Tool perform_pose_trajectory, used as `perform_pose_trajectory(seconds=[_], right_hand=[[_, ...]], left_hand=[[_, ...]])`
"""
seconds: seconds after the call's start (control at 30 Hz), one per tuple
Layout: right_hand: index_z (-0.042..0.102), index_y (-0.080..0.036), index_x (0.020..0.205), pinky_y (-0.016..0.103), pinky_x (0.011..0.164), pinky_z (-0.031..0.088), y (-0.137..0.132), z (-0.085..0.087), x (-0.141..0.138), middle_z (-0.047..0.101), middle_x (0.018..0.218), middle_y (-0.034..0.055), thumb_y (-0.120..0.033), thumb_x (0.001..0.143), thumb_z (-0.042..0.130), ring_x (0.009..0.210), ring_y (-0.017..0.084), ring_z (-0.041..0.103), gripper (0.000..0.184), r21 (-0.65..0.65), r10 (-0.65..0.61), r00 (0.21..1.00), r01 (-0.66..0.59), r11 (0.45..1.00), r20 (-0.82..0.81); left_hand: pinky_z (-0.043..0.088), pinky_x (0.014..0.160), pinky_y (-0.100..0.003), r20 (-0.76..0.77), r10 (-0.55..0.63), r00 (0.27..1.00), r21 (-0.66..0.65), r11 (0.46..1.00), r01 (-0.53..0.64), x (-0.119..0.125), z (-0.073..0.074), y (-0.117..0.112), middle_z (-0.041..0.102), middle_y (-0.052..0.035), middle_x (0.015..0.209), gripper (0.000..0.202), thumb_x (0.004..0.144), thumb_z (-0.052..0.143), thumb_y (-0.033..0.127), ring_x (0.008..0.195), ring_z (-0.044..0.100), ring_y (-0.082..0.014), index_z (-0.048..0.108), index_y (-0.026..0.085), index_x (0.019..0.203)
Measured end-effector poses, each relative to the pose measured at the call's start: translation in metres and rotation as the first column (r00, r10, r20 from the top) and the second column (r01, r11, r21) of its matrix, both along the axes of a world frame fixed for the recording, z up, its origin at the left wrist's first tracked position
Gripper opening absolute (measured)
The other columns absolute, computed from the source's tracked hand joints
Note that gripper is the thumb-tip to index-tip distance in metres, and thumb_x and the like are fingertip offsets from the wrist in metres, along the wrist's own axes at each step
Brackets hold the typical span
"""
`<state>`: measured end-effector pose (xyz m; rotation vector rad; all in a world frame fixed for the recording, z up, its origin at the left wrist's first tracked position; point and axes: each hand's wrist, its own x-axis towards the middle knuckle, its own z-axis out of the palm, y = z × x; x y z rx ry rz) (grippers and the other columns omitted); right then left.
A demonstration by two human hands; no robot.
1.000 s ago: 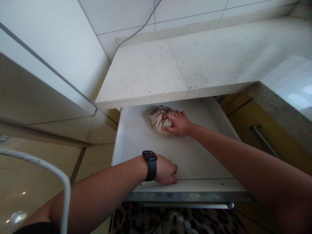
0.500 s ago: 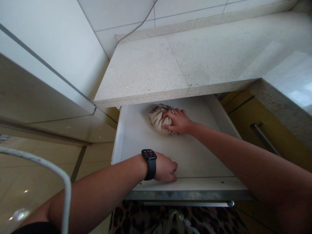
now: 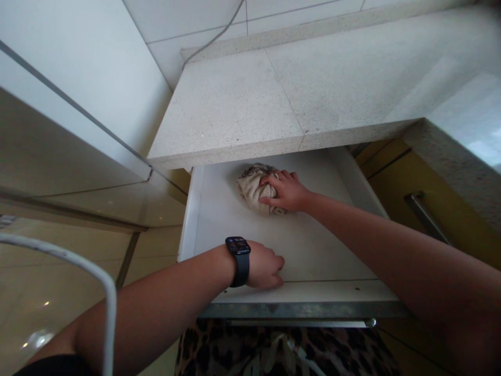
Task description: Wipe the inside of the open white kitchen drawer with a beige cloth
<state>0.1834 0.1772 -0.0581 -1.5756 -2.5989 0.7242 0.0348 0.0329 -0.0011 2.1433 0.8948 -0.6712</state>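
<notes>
My right hand (image 3: 287, 192) grips a crumpled beige cloth (image 3: 252, 187) with a darker pattern along its far edge. The cloth is bunched on the floor of a pulled-out white drawer (image 3: 313, 256), towards the back. My left hand (image 3: 265, 265), with a black smartwatch (image 3: 239, 258) on its wrist, rests just inside the drawer's front panel. Its fingers are curled in, and no object shows in them. The undersides of those fingers are hidden.
A speckled stone countertop (image 3: 230, 112) overhangs the back of the drawer. White cabinet doors (image 3: 90, 68) stand at the left. A pale curved tube (image 3: 109, 313) crosses the lower left. Right of the drawer is a yellowish cabinet with a metal handle (image 3: 426, 216).
The view has shifted slightly. My right hand stays on the cloth, and my left hand keeps its place by the drawer front.
</notes>
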Motion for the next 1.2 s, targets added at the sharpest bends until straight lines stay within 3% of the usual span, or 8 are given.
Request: perform_pose_trajectory(seconds=[0.33,1.2], right_hand=[[0.034,-0.027,0.151,0.052,0.140,0.003,-0.0004,0.0011,0.0011,0.016,0.149,0.0039,-0.089,0.065,0.036,0.148,0.007,0.002,0.106,-0.002,0.001,1.000,-0.001,1.000,-0.002],[0.034,-0.031,0.150,0.055,0.138,0.007,0.0005,-0.0003,-0.0010,0.016,0.149,0.0029,-0.088,0.066,0.037,0.148,0.008,0.003,0.102,0.015,0.004,1.000,-0.004,1.000,0.009]], left_hand=[[0.058,0.095,-0.068,0.001,-0.001,1.000,0.019,1.000,0.001,-0.0008,0.0075,-0.0020,0.070,-0.0254,0.115,0.058,0.086,0.042,0.047,0.111,0.068,-0.0476,0.065,0.011,0.125],[0.061,0.089,-0.068,0.010,-0.030,0.999,0.113,0.993,0.029,-0.0034,0.0044,-0.0042,0.072,-0.0211,0.111,0.049,0.090,0.044,0.046,0.105,0.071,-0.0460,0.066,0.014,0.119]])
